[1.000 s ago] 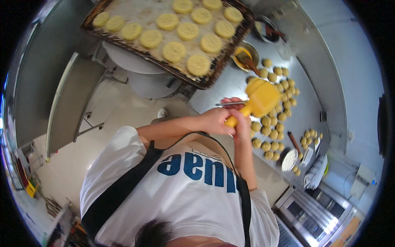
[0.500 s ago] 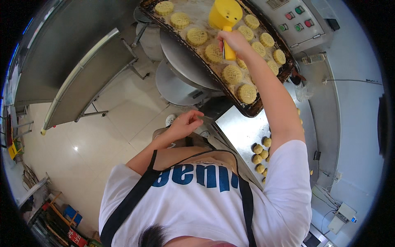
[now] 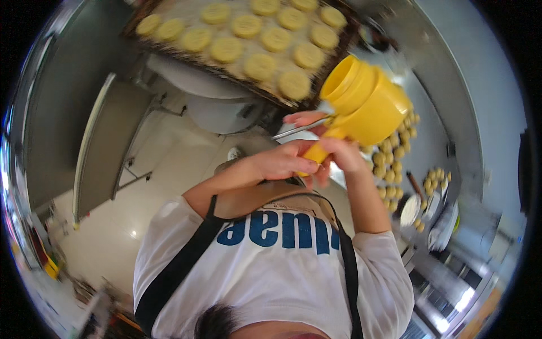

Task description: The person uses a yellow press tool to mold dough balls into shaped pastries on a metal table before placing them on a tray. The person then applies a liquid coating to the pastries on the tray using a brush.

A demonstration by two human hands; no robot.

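A yellow plastic press mould (image 3: 375,116), with a yellow handle and a metal lever, is held up in front of my chest, slightly blurred. My left hand (image 3: 285,161) is closed round its handle. My right hand (image 3: 344,155) is also on the handle from the right, fingers curled around it. Above them, a dark baking tray (image 3: 131,31) carries several pressed pale-yellow dough rounds (image 3: 276,38) in rows.
Several dough balls (image 3: 389,175) lie on the steel counter (image 3: 435,124) at right, near a bowl of white contents (image 3: 410,209) and a wooden rolling pin (image 3: 414,183). A folded steel table (image 3: 99,147) stands at left; glass-doored equipment (image 3: 446,291) is at lower right.
Half a second ago my right hand held the mould over the tray, with my left hand apart; now the mould is back before my chest and both hands are on it.
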